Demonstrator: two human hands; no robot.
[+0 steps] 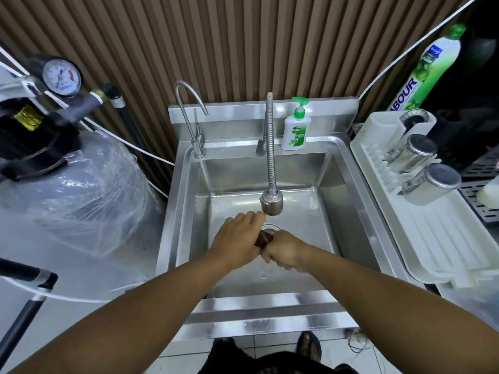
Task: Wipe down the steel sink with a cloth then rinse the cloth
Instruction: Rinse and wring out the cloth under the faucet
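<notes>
Both hands meet low over the sink (337, 157), just under the spray head (271, 202) of the flexible tap. The left hand (237, 240) is curled over one end of a dark brown cloth (263, 238), and the right hand (282, 252) is a tight fist on the other end, so the cloth is bunched between them above the drain (270, 227). It looks like a wringing or rinsing grip; I cannot tell whether water is running.

What could go wrong: the knuckles of the left hand sit almost against the spray head, so a hard twist may knock it and throw water over the rim. A wet cloth could also slip from the fists and block the drain.

The basin holds nothing but the cloth and hands. A soap bottle (294, 128) stands on the back ledge, contents hidden. To the right, a white drying rack (442, 247) holds two steel cups (413, 152) lying on their sides, apparently empty.
</notes>
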